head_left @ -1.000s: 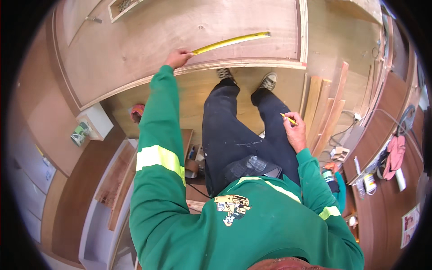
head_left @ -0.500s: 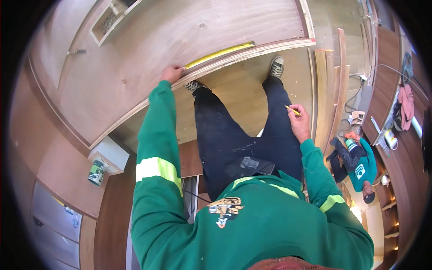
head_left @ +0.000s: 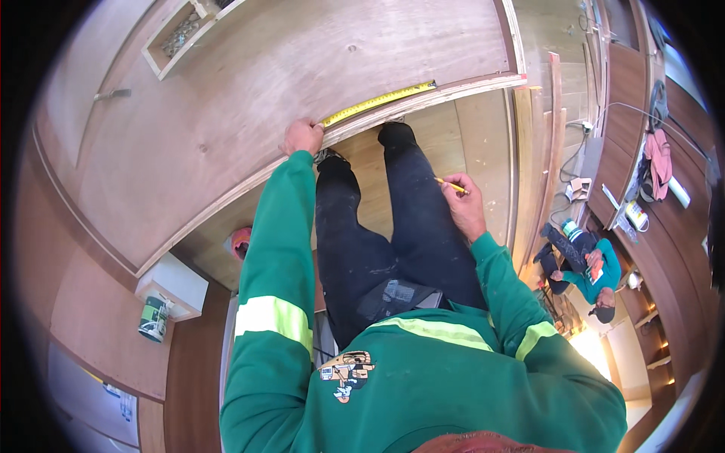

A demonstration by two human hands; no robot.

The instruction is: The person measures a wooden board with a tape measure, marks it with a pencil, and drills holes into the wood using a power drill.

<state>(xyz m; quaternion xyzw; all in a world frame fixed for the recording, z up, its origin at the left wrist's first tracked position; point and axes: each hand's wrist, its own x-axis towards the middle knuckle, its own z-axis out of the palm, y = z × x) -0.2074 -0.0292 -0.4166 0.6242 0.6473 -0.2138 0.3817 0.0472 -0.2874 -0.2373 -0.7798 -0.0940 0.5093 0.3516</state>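
My left hand [head_left: 303, 137] is closed on the near-left end of a yellow tape measure [head_left: 381, 100], whose extended blade lies along the near edge of a plywood panel [head_left: 272, 68]. Whether a case is under my fingers I cannot tell. The panel has a pale wooden rim [head_left: 483, 84]. My right hand [head_left: 464, 205] pinches a yellow pencil [head_left: 451, 185] in front of my right thigh, lower and to the right of the tape, clear of the panel.
A small open wooden box [head_left: 177, 38] sits on the panel. A white box [head_left: 181, 279] with a can [head_left: 153, 317] is at left. Long boards [head_left: 555, 151] and a cable [head_left: 574, 174] lie right. A co-worker [head_left: 596, 272] in green is at lower right.
My left hand and the tape's far end have shifted slightly against the panel. My right hand has moved left with the pencil. My legs are closer together; the co-worker's hands have come into view.
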